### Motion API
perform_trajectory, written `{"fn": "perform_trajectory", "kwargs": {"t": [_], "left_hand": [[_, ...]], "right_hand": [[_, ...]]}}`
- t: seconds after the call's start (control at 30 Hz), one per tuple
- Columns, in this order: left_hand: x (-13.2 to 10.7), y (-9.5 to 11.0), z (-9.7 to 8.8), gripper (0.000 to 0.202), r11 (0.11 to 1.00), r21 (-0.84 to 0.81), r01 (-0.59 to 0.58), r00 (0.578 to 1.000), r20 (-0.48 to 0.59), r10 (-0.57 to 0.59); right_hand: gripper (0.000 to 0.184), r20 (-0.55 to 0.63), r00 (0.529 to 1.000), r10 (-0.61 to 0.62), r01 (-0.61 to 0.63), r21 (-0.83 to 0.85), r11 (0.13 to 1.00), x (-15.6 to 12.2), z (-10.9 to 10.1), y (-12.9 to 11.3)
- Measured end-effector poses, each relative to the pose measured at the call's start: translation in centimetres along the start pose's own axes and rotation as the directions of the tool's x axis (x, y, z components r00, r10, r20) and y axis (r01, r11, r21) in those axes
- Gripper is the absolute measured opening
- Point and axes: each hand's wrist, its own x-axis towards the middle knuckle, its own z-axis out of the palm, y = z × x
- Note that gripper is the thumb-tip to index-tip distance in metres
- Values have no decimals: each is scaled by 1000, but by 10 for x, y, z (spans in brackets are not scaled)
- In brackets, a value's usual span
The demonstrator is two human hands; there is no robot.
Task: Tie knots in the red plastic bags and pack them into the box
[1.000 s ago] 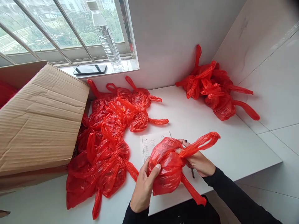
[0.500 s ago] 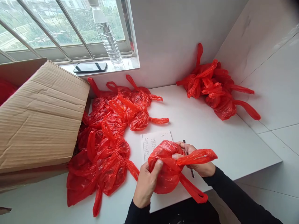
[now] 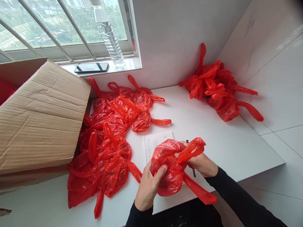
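A tied red plastic bag [image 3: 169, 183] is held between my two hands above the front part of the table. My left hand [image 3: 151, 181] grips its left side, thumb pressed on top. My right hand [image 3: 201, 162] grasps it from the right behind the knot, with the fingers partly hidden by the bag's handle loops. A dark pen [image 3: 193, 172] shows at my right hand; whether the fingers hold it I cannot tell. Under and behind the bag lies a notebook [image 3: 161, 137] with handwritten columns, partly covered. What is inside the bag is not clear.
Several tied red bags [image 3: 115, 151] lie on the left of the white table [image 3: 236, 145], beside an open cardboard box [image 3: 44, 119]. More red bags [image 3: 217, 88] are heaped in the far right corner. A phone [image 3: 91, 67] and a water bottle [image 3: 111, 41] occupy the windowsill.
The bag has turned slightly in my hands. Its upper handle loop has folded up and leftward, and the lower loop has swung a little right. Other things stay put.
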Motion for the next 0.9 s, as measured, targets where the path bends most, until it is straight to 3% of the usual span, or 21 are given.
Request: {"fn": "perform_trajectory", "kwargs": {"t": [0.2, 0.37, 0.5, 0.7, 0.9], "left_hand": [[-4, 2, -8, 49, 987, -160, 28, 993, 117, -9], [-3, 1, -9, 54, 959, -277, 60, 987, 163, -14], [2, -2, -8, 60, 948, -317, 38, 994, 106, -5], [7, -10, -5, 54, 941, -336, 31, 995, -80, -61], [4, -10, -6, 57, 962, -264, 66, 998, 1, -68]], "right_hand": [[25, -72, 997, 32, -25, 93, 995, 4, -4, 8], [33, -129, 988, 81, -61, 148, 987, 7, -12, 16], [33, -138, 980, 144, -110, 227, 968, 4, -16, 16], [39, -105, 961, 254, -250, 51, 967, -1, -14, 13], [29, -59, 979, 196, -193, 51, 980, 1, -15, 18]]}}
